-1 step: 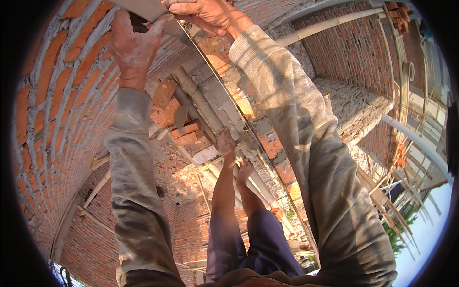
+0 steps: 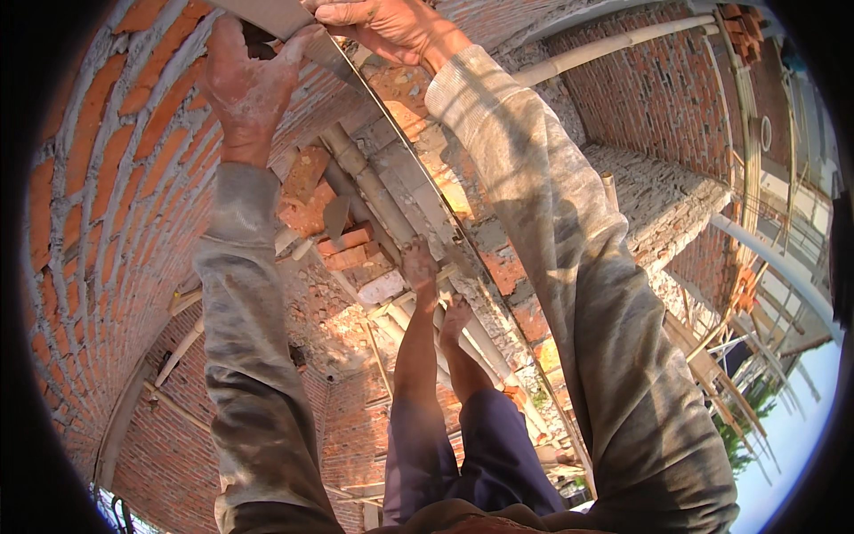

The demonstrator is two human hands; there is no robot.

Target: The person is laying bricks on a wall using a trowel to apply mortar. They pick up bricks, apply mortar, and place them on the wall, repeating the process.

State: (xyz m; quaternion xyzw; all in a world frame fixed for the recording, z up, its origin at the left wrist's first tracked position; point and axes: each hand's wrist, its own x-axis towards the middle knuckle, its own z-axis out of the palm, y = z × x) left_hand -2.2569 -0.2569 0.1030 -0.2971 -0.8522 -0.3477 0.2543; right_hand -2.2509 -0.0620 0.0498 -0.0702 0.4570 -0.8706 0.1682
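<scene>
At the top of the view, both of my hands grip a flat grey board (image 2: 267, 12), partly cut off by the upper edge. My left hand (image 2: 247, 89), dusted pale, reaches up beside the brick wall. Its thumb and fingers are closed on the board's underside, with some fingertips hidden. My right hand (image 2: 384, 28) curls around the board's right side, thumb resting along it. From between the hands, a long thin straight edge (image 2: 463, 236) slants down to the lower right. It looks continuous with the board, but I cannot tell for sure.
A rough brick wall (image 2: 107, 151) with mortar joints rises on the left. Far below, my bare feet (image 2: 420, 265) stand on poles, near stacked loose bricks (image 2: 349, 247). A bamboo pole (image 2: 614, 46) crosses at the upper right. Scaffolding poles (image 2: 725, 392) stand on the right.
</scene>
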